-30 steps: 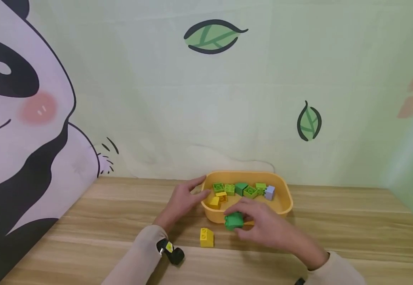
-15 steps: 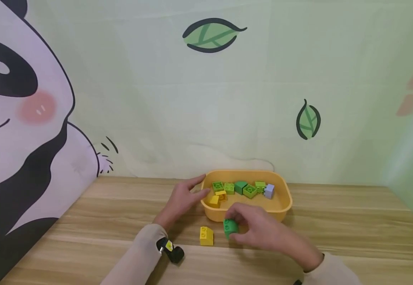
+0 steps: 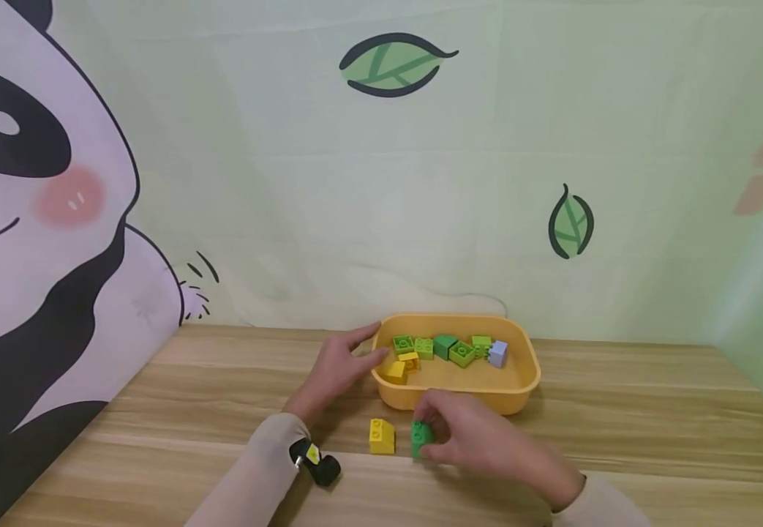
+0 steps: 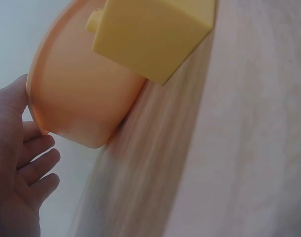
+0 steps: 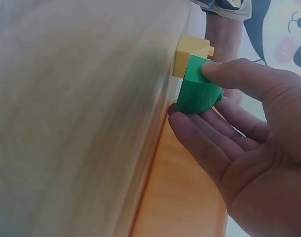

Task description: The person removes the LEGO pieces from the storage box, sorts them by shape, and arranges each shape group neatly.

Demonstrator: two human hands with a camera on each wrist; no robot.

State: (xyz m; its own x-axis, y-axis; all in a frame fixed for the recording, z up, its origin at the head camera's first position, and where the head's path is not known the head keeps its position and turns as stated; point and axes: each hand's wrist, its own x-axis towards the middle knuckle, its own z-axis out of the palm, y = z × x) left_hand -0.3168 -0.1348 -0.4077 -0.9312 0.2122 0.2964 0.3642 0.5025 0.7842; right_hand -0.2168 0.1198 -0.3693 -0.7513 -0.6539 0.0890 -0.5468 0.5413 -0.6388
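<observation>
My right hand point(image 3: 480, 435) pinches a green building block point(image 3: 421, 439) with a curved face between thumb and fingertips, studs up, low at the table in front of the bin. In the right wrist view the green block point(image 5: 197, 89) shows beneath my thumb. To its left stands a yellow sloped building block point(image 3: 381, 437), a small gap apart in the head view. My left hand point(image 3: 338, 366) holds the left end of an orange plastic bin point(image 3: 529, 377), thumb over the rim. In the left wrist view its other fingers point(image 4: 44, 165) are loosely bent outside the bin.
Inside the bin lie several green blocks point(image 3: 462, 354), yellow blocks point(image 3: 396, 372) and a light blue block point(image 3: 497, 354). A wood-grain table point(image 3: 177, 410) runs back to a cloth backdrop point(image 3: 276, 183) printed with a panda and leaves.
My right hand has brought the green block down and toward me from the bin's front rim, turning it studs up beside the yellow block. The left hand stays at the bin.
</observation>
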